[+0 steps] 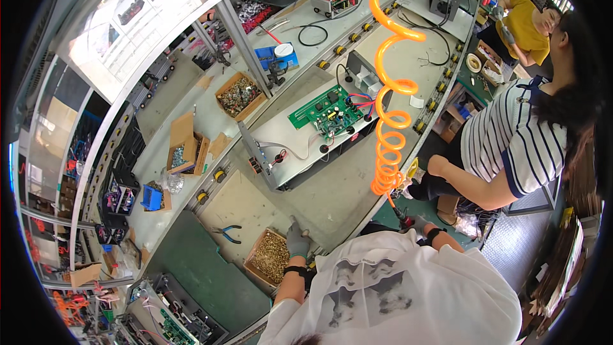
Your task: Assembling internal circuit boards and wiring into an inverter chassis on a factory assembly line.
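Observation:
My left hand (297,241), in a grey glove, is over the bench beside a cardboard box of small brass-coloured screws (268,257). One finger is stretched out and nothing shows in the hand. At my right side, my gloved right hand (418,224) is closed round a red-and-black air tool (404,218), which hangs from a coiled orange air hose (387,153). Blue-handled pliers (228,234) lie left of the screw box. Farther ahead stands a metal chassis (287,153) with a green circuit board (329,113) and several wires on top.
A dark green mat (204,275) covers the near left bench. Behind a roller rail are a box of mixed hardware (240,96), a blue bin (152,198) and a white tub (283,50). A co-worker in a striped shirt (511,134) is close on the right; another, in yellow (527,29), is beyond.

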Motion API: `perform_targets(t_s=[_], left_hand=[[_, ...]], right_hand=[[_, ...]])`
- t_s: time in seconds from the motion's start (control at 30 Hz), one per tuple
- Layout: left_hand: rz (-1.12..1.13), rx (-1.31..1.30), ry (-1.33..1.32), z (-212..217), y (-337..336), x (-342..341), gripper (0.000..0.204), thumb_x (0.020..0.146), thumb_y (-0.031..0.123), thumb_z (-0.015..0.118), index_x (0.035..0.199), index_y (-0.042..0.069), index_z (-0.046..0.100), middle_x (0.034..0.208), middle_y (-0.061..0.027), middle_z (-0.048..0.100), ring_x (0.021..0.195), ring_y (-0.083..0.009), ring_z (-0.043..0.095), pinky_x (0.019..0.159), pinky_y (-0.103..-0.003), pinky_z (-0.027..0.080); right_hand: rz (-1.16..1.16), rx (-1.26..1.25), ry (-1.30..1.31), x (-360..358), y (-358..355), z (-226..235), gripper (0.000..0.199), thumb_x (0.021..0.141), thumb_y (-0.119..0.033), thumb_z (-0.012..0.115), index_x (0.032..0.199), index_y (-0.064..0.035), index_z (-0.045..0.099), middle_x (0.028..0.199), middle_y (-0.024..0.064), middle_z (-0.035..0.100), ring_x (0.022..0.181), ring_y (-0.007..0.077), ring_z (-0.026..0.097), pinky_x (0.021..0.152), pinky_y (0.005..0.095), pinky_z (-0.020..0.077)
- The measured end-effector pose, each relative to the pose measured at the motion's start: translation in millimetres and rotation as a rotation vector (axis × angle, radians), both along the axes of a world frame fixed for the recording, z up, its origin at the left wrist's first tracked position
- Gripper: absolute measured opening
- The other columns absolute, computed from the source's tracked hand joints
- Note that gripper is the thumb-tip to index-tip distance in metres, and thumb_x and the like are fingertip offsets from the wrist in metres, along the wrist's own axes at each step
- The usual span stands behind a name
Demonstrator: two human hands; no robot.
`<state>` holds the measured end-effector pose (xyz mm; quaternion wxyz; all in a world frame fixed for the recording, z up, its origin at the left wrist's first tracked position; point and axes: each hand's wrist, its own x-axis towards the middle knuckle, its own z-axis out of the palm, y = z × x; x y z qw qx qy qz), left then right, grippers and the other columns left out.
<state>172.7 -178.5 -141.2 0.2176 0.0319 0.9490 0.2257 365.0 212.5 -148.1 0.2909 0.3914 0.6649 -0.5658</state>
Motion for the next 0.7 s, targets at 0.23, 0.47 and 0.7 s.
perform_targets(t_s=[0.23, 0.47, 0.7], left_hand=[[0.006, 0.007, -0.006, 3.9, 3.7, -0.2, 0.077, 0.082, 0.019, 0.060, 0.144, 0.010, 0.016, 0.120, -0.0206, 0.050, 0.107, -0.0369, 0.049, 0.087, -0.042, 0.043], [-0.064, 0.035, 0.041, -19.5, -5.1, 0.6, 0.076, 0.081, 0.016, 0.060, 0.143, 0.006, 0.017, 0.120, -0.0206, 0.050, 0.108, -0.0377, 0.049, 0.088, -0.042, 0.042], [-0.011, 0.060, 0.017, -11.9, -7.6, 2.6, 0.078, 0.078, 0.012, 0.062, 0.142, 0.004, 0.018, 0.120, -0.0209, 0.049, 0.110, -0.0383, 0.047, 0.090, -0.042, 0.041]], right_hand=[[0.036, -0.003, 0.017, 7.3, 8.9, -23.4, 0.045, 0.061, -0.012, 0.084, 0.102, -0.0067, 0.066, 0.090, -0.0008, 0.064, 0.077, 0.0107, 0.055, 0.075, 0.0275, 0.0466], [0.106, 0.026, 0.028, -5.8, 2.7, 1.2, 0.048, 0.062, -0.022, 0.085, 0.102, -0.0074, 0.065, 0.090, -0.0007, 0.064, 0.080, 0.0122, 0.054, 0.077, 0.0293, 0.0459], [0.222, 0.156, -0.030, -4.6, 2.2, -10.9, 0.057, 0.060, -0.032, 0.083, 0.111, -0.0146, 0.063, 0.100, 0.0079, 0.064, 0.089, 0.0203, 0.058, 0.080, 0.0347, 0.0474]])
